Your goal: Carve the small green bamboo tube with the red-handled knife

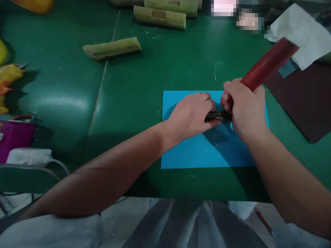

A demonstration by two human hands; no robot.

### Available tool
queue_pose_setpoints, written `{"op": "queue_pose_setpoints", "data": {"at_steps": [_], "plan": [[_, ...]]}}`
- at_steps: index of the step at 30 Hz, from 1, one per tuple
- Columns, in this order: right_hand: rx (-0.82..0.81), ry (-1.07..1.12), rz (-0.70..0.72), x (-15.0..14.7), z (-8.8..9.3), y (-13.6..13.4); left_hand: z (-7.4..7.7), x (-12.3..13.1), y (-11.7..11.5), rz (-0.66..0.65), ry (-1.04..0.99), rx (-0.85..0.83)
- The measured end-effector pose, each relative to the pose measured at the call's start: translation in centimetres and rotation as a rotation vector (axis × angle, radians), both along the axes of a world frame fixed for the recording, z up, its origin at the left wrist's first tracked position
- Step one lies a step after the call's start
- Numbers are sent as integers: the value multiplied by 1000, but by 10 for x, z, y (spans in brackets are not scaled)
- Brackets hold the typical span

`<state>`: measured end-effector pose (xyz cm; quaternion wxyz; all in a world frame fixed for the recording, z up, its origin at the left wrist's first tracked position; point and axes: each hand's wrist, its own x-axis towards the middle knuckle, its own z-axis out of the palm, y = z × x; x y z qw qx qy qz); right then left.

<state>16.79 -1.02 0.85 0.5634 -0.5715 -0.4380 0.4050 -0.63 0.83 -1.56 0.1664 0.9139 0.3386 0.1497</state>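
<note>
Over a blue sheet on the green table, my left hand is closed around a short dark stick, pinning it between thumb and fingers. The stick looks like thin bamboo, and its right end runs to my right hand. That hand is wrapped round a tool with a thick red wooden handle, which slants up and to the right. The working end of the tool is hidden by my fingers, so its kind cannot be made out. Small pale shavings lie on the sheet below the stick.
A cut bamboo piece lies at the upper left, with notched bamboo tubes at the back. On the right are a dark brown board and crumpled white paper. A white charger with a cable and a purple box sit at left.
</note>
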Motion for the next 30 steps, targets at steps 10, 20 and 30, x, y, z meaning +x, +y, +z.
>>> {"op": "queue_pose_setpoints", "data": {"at_steps": [10,20,30], "plan": [[-8,-53,11,3,-2,-1,3,0,-2,1,12,-16],[-60,-78,-2,-4,3,0,5,3,-2,8,54,1],[-90,-92,27,-3,1,5,4,2,0,14,11,-39]]}}
